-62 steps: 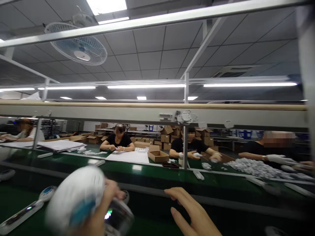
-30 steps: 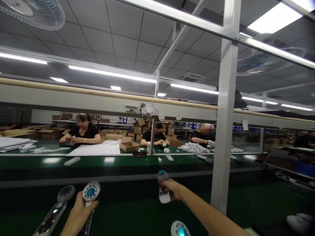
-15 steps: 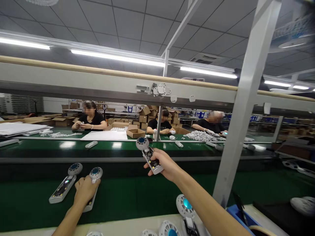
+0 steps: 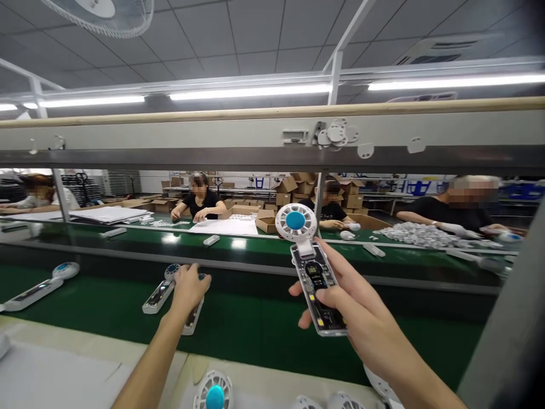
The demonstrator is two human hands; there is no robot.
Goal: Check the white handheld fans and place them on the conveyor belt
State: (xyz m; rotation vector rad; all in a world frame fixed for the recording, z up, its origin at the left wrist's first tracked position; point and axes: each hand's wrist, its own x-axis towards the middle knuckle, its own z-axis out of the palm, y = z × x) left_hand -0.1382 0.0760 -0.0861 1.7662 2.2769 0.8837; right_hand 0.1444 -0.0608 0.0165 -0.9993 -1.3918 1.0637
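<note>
My right hand [image 4: 353,301] is closed round the open-backed handle of a handheld fan [image 4: 315,289], with the thumb on its bare circuit board. The fan's round, vented head with a blue centre points up. Lower on the left, my left hand [image 4: 189,289] is curled over the head of a second handheld fan [image 4: 193,319] lying on the green belt; its fingers partly hide that head. Just left of this hand lies another fan [image 4: 156,296] with its board showing. Farther left on the belt is one more fan [image 4: 38,292].
Several fan heads, one lit blue [image 4: 215,396], stand along the pale near bench [image 4: 242,372]. A grey post [image 4: 502,318] rises at right. Beyond the belt [image 4: 255,318], co-workers sit by white parts [image 4: 419,234] and cardboard boxes [image 4: 266,220]. A shelf beam [image 4: 170,136] crosses overhead.
The view has swung left. My right hand has brought its fan nearer and raised it, head upward. My left hand stays at the fan on the belt.
</note>
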